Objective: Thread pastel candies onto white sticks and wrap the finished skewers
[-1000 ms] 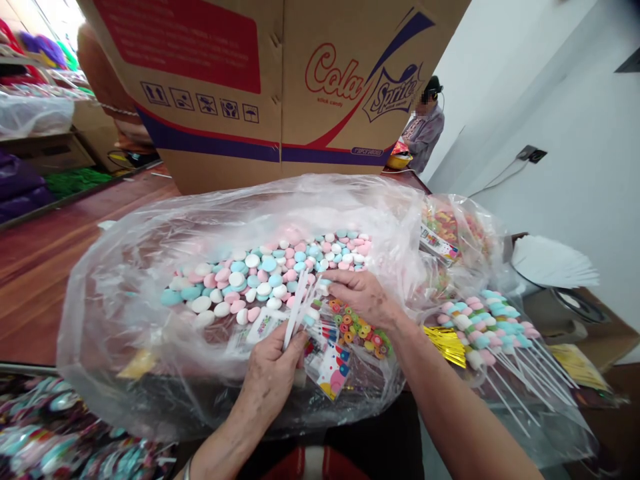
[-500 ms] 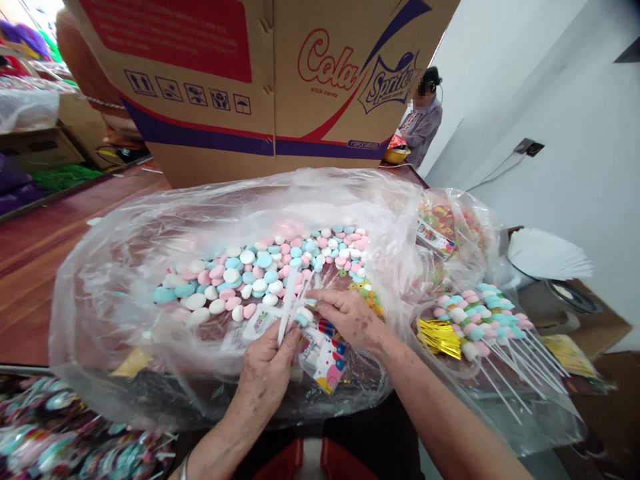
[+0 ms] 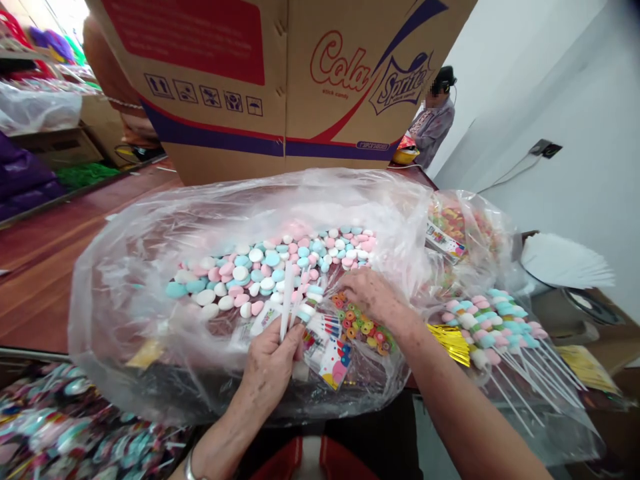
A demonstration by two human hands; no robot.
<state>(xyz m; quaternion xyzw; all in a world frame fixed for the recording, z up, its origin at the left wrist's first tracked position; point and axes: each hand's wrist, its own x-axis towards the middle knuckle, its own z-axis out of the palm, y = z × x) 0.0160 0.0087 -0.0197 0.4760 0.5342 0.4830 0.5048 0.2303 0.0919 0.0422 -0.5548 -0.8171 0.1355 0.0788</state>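
My left hand (image 3: 275,357) is closed around several white sticks (image 3: 287,293) that stand nearly upright. Beside the sticks, a short row of blue, white and pink marshmallows (image 3: 309,303) is threaded at a slant by the same hand. My right hand (image 3: 370,290) is bent down at the far edge of a heap of colourful ring candies (image 3: 363,327). Its fingers are curled together, and whatever is at their tips is hidden. Beyond both hands spreads a pile of loose pastel marshmallows (image 3: 267,260) on a clear plastic bag (image 3: 130,267). A printed card packet (image 3: 333,360) lies between the hands.
A large cardboard box (image 3: 300,87) stands behind the bag. At right lie finished marshmallow skewers (image 3: 500,320), gold ties (image 3: 450,343) and a bag of ring candies (image 3: 465,227). Wrapped candies (image 3: 65,427) fill the lower left. Another person (image 3: 435,123) is in the back.
My right hand has moved from beside the sticks to the right, over the ring candies, which now show more. My left hand still holds the sticks. The view has shifted slightly.
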